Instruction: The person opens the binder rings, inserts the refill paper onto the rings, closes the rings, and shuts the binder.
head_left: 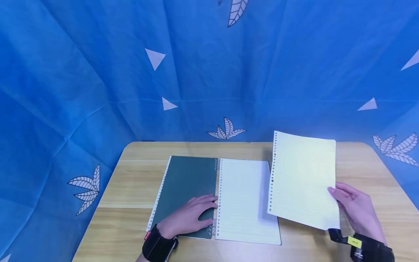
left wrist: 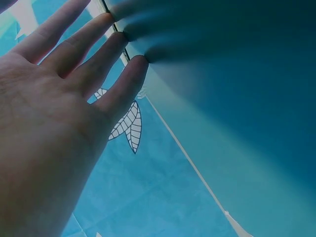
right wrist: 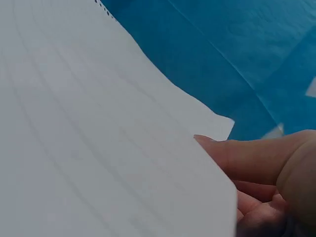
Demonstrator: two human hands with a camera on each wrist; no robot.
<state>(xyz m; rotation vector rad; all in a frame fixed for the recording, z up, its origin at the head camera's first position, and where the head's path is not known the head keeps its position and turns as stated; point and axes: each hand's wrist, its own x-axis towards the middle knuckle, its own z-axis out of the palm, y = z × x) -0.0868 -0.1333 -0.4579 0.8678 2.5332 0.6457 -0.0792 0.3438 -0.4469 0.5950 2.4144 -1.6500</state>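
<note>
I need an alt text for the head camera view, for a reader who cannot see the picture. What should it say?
A person's right hand holds a loose, lined, pale yellow punched sheet of paper raised above a light wooden table. The left hand rests flat on the dark green cover of an open ring binder, whose lined white pages lie beside it. A blue leaf-patterned cloth hangs behind.

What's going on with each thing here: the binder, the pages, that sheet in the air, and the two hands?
Binder: lying open on the table, green cover flat.
Lined pages: flat, right of the rings.
Loose sheet: lifted off the table, out of the rings.
Left hand: fingers straight, pressing on the green cover.
Right hand: pinching the loose sheet's right edge.
</note>
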